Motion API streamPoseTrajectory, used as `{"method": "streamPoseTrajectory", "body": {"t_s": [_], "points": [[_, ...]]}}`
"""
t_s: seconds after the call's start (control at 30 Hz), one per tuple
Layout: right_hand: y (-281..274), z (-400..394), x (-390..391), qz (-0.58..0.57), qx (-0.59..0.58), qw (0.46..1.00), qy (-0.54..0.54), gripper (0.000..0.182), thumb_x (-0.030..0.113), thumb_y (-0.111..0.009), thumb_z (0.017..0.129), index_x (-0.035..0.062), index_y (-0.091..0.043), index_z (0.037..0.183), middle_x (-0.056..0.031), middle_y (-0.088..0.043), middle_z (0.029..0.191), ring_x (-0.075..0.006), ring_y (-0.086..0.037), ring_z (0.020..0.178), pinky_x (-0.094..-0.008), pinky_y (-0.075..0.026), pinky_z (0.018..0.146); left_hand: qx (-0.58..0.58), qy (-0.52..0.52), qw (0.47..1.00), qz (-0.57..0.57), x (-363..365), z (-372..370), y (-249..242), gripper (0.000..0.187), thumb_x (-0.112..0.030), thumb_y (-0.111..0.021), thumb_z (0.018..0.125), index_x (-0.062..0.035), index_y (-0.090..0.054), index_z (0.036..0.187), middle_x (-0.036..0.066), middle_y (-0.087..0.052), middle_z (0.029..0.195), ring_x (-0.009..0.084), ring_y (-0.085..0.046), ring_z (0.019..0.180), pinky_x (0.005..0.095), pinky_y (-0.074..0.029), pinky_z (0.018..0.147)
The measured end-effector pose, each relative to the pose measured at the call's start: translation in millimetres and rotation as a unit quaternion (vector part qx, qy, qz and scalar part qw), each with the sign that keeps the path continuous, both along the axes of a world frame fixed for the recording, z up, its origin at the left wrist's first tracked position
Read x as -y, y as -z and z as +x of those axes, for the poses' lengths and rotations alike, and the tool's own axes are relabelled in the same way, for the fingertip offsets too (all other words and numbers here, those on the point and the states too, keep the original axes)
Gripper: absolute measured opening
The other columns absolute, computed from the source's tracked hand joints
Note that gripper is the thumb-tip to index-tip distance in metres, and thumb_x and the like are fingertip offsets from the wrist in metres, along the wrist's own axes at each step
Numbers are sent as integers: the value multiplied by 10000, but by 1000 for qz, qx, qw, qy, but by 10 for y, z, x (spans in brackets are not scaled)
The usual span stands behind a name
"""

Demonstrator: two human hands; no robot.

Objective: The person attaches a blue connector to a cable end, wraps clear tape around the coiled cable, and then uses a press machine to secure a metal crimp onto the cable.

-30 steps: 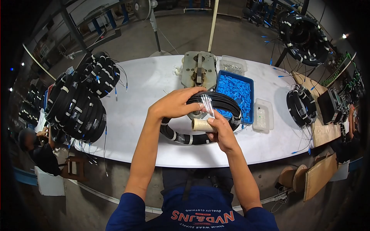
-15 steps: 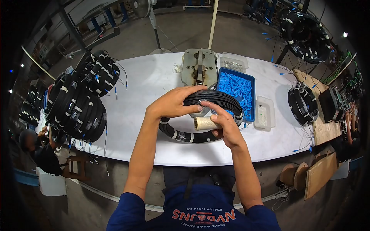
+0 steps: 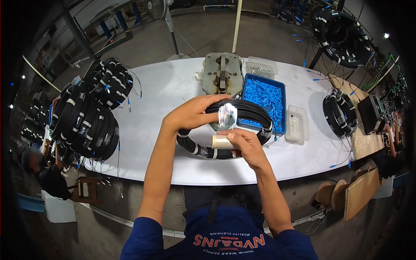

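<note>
A coil of black cable (image 3: 255, 113) lies tilted on the white table, bound with several white and clear bands. Around its far left part my left hand (image 3: 190, 113) is closed, thumb toward the coil's middle. My right hand (image 3: 248, 146) grips a roll of clear stretch film (image 3: 220, 141) over the coil's near side. From the roll a shiny strip of film (image 3: 227, 116) runs taut up to the coil's far side, beside my left fingertips. My left fingers are partly hidden behind the cable.
Behind the coil stands a metal press-like device (image 3: 222, 73). Right of it are a blue tray of small blue parts (image 3: 284, 104) and clear plastic boxes (image 3: 303, 125). Stacked cable coils (image 3: 86, 125) fill the left end; another coil (image 3: 339, 113) is at right. People work at both sides.
My right hand has moved slightly left and toward me with the roll, its fingers leaving the coil's inside. A wide strip of film now stretches between roll and coil. My left hand stays on the coil.
</note>
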State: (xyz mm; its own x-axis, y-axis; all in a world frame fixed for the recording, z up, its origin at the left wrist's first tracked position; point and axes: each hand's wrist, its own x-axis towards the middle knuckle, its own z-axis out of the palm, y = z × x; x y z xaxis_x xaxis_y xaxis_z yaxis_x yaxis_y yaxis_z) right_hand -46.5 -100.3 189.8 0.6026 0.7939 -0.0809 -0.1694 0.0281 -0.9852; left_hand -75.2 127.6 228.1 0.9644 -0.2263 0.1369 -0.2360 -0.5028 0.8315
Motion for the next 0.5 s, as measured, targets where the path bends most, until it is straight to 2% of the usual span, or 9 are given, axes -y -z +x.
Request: {"method": "streamPoseTrajectory", "body": {"t_s": [0.07,0.17,0.23,0.27,0.37,0.4,0.43,0.47,0.5], "points": [[108,42,2,-10,12,1000,-4,283,220,-559,962,43,-721,1111,-10,-632,761,-47,-463,571,-208,-375,511,-6,5,1000,6,6,-36,-49,601,-288,-664,906,-19,-460,1404,205,-603,1265,298,-601,1132,368,-463,979],[261,157,-18,-54,74,995,-26,291,230,-571,956,38,-717,1118,-46,-677,813,-74,-529,633,-234,-444,587,1,15,1000,25,17,-69,-64,619,-265,-676,891,-13,-452,1410,207,-584,1296,307,-578,1175,373,-444,1013],[359,220,-75,-71,133,988,-20,312,243,-586,946,30,-695,1147,-108,-711,953,-161,-625,805,-300,-501,760,12,17,999,38,14,-91,-45,631,-251,-685,879,-11,-450,1412,207,-577,1305,311,-568,1193,375,-434,1029],[418,264,-91,-70,132,989,-19,312,243,-586,946,30,-695,1147,-108,-711,953,-161,-625,805,-300,-501,760,31,33,998,40,4,-99,-33,656,-250,-708,856,-8,-452,1409,202,-574,1312,313,-565,1198,377,-428,1037],[588,455,-85,-88,212,973,5,382,265,-648,915,31,-638,1217,-156,-648,1215,-284,-614,1092,-382,-458,963,52,47,996,53,42,-120,-89,708,-234,-770,800,-18,-469,1404,175,-573,1321,290,-567,1198,375,-420,1048],[659,523,-101,-84,212,974,9,382,265,-648,915,31,-638,1217,-156,-648,1215,-284,-614,1092,-382,-458,963,55,46,996,61,83,-129,-127,736,-217,-808,769,-33,-483,1403,153,-575,1324,265,-570,1194,372,-418,1049],[729,587,-122,-93,277,956,34,387,264,-658,913,40,-631,1227,-155,-640,1231,-281,-610,1105,-378,-456,976,64,3,995,79,167,-144,-147,732,-226,-850,702,-49,-553,1347,146,-586,1290,283,-586,1163,371,-431,1031],[720,632,-146,-100,342,932,60,393,264,-669,910,50,-625,1237,-155,-632,1248,-279,-606,1119,-375,-454,988,66,6,994,83,234,-161,-141,732,-226,-850,702,-49,-553,1347,146,-586,1290,283,-586,1163,371,-431,1031],[703,681,-153,-118,332,934,58,365,222,-659,919,41,-619,1233,-150,-620,1276,-264,-591,1161,-357,-448,1017,72,-36,993,85,289,-178,-130,717,-229,-861,678,-59,-583,1317,138,-592,1269,291,-592,1144,372,-437,1024]]}}
